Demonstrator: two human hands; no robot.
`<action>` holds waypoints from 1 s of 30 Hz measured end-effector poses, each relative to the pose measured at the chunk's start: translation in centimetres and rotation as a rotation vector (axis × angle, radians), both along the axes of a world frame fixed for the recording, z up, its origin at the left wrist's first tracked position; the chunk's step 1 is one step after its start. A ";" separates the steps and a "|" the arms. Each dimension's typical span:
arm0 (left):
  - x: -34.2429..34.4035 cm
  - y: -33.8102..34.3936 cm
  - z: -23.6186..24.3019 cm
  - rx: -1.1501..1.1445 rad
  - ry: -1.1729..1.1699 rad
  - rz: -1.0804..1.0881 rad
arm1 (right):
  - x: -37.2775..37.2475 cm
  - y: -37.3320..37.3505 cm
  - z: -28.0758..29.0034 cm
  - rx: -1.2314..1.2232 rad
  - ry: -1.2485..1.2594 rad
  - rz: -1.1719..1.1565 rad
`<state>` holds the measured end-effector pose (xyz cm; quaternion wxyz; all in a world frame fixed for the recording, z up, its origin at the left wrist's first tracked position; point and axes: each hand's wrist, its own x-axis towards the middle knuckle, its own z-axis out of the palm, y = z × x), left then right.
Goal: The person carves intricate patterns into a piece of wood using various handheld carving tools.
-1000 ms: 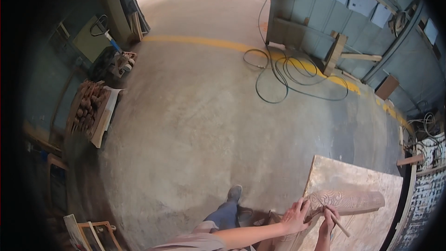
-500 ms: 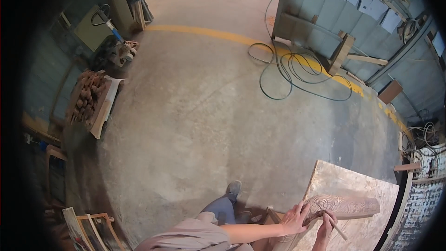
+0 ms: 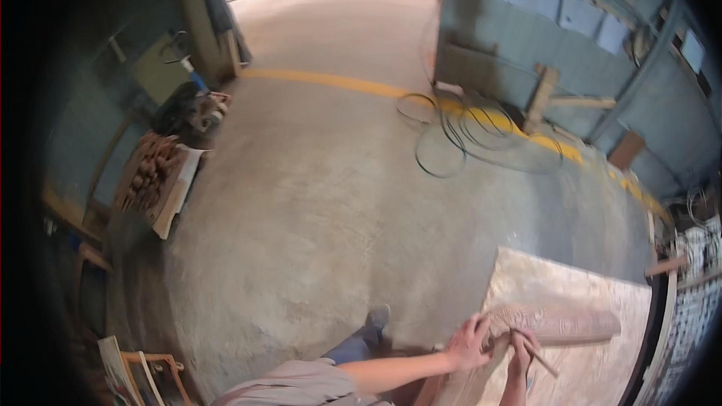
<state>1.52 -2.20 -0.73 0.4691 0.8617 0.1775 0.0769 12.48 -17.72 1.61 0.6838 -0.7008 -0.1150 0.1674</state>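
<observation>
Carved wood piece (image 3: pixel 575 325) is lying on the pale tabletop (image 3: pixel 556 278), swirly pattern up. Left hand (image 3: pixel 468 342) is at the tabletop's left side, fingers kinda spread out against the carving's end. Right hand (image 3: pixel 523 349), also over the tabletop, is pinching 1 thin stick-like tool (image 3: pixel 544 365); its tip's too blurry to make out. Past the tabletop's far edge there's a loopy hose (image 3: pixel 442 176) on the floor (image 3: pixel 301 218).

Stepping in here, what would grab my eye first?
Probably the thin dark hose, looped across the yellow painted floor line at upper right. Then, at lower right, the right hand holding a slim brown stick-like tool at a long brown carved wooden piece on a pale board.
</observation>
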 end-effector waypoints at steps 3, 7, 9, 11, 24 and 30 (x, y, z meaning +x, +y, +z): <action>1.0 -0.7 0.6 0.013 0.049 0.074 | 0.8 0.1 -0.7 0.040 0.044 -0.080; 1.9 1.6 3.9 0.063 -0.055 0.136 | 1.4 2.5 2.3 -0.003 0.054 -0.093; 1.9 1.2 2.6 0.085 -0.080 0.152 | 1.9 1.7 1.4 -0.049 -0.127 0.006; 1.4 1.0 1.5 0.054 -0.121 0.167 | 1.3 2.5 2.3 -0.060 -0.221 0.039; 0.1 1.0 2.1 0.025 -0.134 0.121 | 0.0 3.4 3.9 -0.325 -0.489 0.238; 0.4 1.4 2.2 -0.020 -0.121 0.111 | 0.6 3.8 4.4 -0.374 -0.454 0.270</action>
